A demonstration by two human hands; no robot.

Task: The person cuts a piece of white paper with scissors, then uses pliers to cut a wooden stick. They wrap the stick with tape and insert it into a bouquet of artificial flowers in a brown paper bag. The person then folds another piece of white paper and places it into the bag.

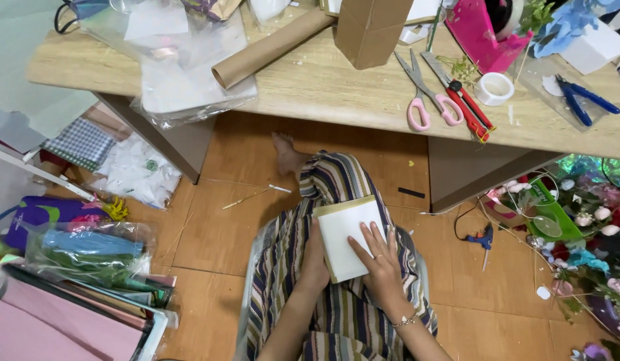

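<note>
A white flat box with a yellowish edge (343, 234) rests on my lap, over striped trousers. My right hand (380, 264) lies flat on its right side, fingers spread, with a ring and a bracelet on. My left hand (314, 261) grips the box from below at its left edge, mostly hidden behind it. One bare foot (285, 152) reaches under the wooden table (323, 87).
On the table lie pink-handled scissors (427, 100), a red cutter (467, 103), a tape roll (494, 88), blue pliers (584, 99), a cardboard tube (270, 48) and a brown box (368, 28). Flowers (584, 227) and a glue gun (482, 237) sit at right, paper sheets (62, 314) at left.
</note>
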